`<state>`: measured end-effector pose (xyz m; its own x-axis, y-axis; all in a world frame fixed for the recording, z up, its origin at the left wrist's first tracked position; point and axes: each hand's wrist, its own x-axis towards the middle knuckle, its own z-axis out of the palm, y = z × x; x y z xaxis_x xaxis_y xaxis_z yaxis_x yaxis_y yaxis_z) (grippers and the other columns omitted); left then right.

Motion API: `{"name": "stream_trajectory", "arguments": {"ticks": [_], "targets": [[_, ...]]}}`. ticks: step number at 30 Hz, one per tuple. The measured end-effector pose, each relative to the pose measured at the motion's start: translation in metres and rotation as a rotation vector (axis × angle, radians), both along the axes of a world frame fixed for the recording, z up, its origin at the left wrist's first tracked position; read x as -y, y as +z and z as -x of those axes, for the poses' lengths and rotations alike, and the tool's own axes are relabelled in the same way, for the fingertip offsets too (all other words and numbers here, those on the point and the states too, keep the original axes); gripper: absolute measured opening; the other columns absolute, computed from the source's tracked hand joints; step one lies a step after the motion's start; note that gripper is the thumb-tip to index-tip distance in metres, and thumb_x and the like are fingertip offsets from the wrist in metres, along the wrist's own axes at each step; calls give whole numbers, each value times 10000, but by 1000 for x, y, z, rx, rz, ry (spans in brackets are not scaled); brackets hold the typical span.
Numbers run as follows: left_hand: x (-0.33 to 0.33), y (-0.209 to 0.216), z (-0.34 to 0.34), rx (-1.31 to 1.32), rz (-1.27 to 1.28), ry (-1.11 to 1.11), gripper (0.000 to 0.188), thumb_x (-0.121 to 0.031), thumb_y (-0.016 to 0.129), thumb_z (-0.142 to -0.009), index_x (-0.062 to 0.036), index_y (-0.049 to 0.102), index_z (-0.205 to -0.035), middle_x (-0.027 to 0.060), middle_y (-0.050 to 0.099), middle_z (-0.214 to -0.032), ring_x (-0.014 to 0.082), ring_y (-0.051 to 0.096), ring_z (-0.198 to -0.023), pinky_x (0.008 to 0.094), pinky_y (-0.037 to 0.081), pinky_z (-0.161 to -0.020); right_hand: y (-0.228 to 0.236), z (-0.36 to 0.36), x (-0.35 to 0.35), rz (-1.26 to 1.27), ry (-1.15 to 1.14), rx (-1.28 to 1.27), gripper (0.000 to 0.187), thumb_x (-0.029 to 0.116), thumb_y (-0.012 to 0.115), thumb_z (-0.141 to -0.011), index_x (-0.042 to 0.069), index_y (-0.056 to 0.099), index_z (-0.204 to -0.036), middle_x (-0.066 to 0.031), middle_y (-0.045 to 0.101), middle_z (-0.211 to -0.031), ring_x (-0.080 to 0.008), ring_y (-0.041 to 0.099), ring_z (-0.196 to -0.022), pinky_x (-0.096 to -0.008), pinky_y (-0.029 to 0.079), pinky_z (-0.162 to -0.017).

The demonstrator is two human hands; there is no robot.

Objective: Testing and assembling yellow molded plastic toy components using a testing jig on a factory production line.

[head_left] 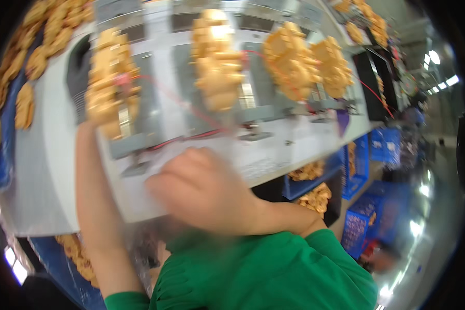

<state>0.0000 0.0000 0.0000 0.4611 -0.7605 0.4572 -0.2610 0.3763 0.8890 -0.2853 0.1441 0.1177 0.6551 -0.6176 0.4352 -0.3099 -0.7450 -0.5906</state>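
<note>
My left hand (77, 72), in a dark grey glove, is against the left side of the leftmost yellow plastic part (108, 82). It looks closed on that moulded part, though the part hides most of the fingers. That part stands on a grey metal fixture (128, 146) with a small clamp at its front. My right hand (191, 181) is bare and blurred, raised over the table's front edge, its fingers curled in. What it holds, if anything, is hidden. A red wire (183, 106) runs from the leftmost part toward the middle.
More yellow parts (217, 62) stand on fixtures in a row across the white table (46, 170). Loose yellow pieces (51, 41) are heaped at the far left by a blue bin edge (5, 139). Blue crates (364, 165) and bins with yellow pieces (315, 199) are at the right.
</note>
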Motion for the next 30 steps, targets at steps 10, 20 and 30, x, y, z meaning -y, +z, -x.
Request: {"name": "stream_trajectory", "arguments": {"ticks": [10, 20, 30], "targets": [[6, 25, 43, -3, -83, 102, 319, -133, 561, -884, -43, 645, -1179, 95, 666, -1090, 176, 616, -1018, 288, 465, -920, 1, 10, 7, 12, -37, 34, 216, 53, 733, -751, 75, 624, -936, -35, 529, -828, -232, 513, -737, -351, 425, -645], [8, 26, 42, 29, -85, 130, 321, -141, 558, -883, -58, 650, -1179, 93, 666, -1103, 178, 619, -1019, 294, 467, -920, 3, 5, 9, 14, -76, -10, 160, 62, 720, -767, 82, 601, -872, -50, 495, -787, -243, 510, -721, -353, 437, -639], [11, 21, 41, 19, -73, 117, 317, -140, 566, -880, -62, 654, -1175, 84, 671, -1091, 172, 621, -1007, 292, 467, -914, 2, 4, 8, 14, -107, 0, 138, 52, 705, -776, 78, 596, -856, -58, 496, -784, -251, 513, -723, -362, 436, -641]]}}
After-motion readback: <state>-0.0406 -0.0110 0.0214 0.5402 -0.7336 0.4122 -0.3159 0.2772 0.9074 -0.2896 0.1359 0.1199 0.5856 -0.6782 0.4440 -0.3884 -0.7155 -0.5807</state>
